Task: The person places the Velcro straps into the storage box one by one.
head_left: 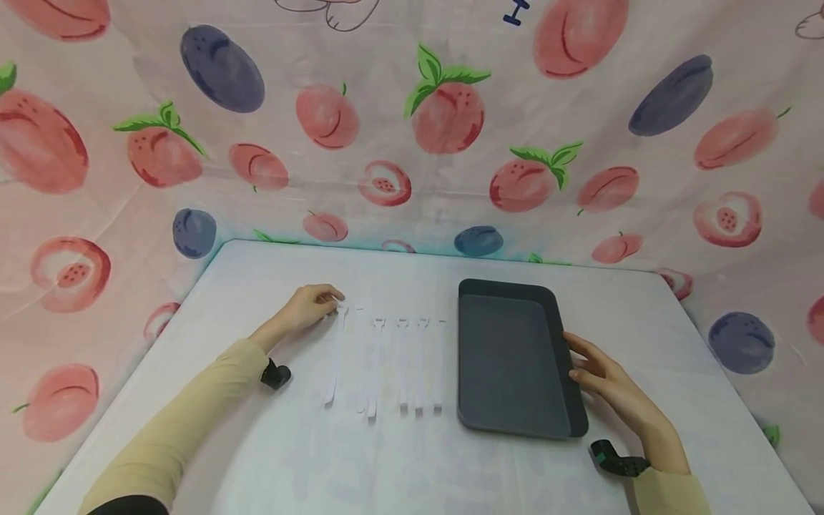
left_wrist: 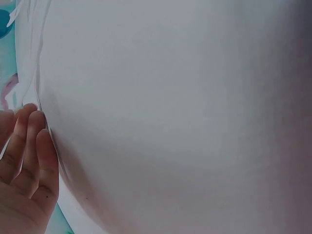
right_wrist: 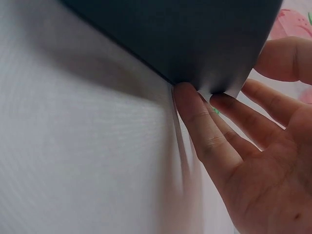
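Observation:
Several slim white pieces (head_left: 375, 372), shaped like plastic cutlery, lie in a row on the white table (head_left: 399, 465), their outlines faint against it. My left hand (head_left: 309, 306) is at the far end of the leftmost piece (head_left: 335, 361), which lies slightly slanted. Gently bent fingers (left_wrist: 27, 156) show in the left wrist view, their tips at thin white strips. To the right of the row lies a dark grey rectangular tray (head_left: 508, 365). My right hand (head_left: 614, 393) touches its right rim with extended fingers. One fingertip (right_wrist: 186, 97) rests low against the tray's edge in the right wrist view.
Behind the table and along its sides hangs a cloth (head_left: 386, 86) printed with peaches and dark blue fruit. Each wrist wears a black camera mount, one on the left (head_left: 275, 374) and one on the right (head_left: 618, 461).

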### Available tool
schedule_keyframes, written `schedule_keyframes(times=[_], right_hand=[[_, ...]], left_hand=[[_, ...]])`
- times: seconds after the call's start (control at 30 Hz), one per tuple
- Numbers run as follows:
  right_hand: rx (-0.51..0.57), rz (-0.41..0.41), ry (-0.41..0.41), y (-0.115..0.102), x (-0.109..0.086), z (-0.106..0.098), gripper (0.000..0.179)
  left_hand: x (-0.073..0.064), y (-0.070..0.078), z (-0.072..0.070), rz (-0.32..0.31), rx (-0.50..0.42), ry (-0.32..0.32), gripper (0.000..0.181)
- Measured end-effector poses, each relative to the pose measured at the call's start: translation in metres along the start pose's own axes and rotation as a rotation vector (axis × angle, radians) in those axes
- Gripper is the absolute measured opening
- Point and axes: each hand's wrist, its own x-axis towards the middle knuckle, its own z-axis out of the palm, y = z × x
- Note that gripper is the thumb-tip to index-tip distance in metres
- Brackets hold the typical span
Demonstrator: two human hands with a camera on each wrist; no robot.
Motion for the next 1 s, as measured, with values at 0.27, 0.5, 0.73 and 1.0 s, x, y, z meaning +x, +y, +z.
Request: schedule_keyframes(times=[0.27,0.5,0.73,1.0], right_hand=[[0.006,0.006,-0.004,-0.001,0.001,0.000,0.065],[-0.001,0.018,0.003,0.001,0.001,0.000,0.065],[-0.015,0.027,0.010,0.003,0.002,0.000,0.064],[0.012,0.008,0.005,0.002,0.001,0.001,0.064]], left_hand=[[0.003,0.001,-0.001,-0.017,-0.037,-0.004,0.022],[0.002,0.005,-0.001,-0.024,-0.056,-0.002,0.022],[-0.002,0.011,-0.002,0.010,-0.054,0.023,0.021],[-0.005,0.015,-0.003,-0.001,-0.091,0.060,0.021]])
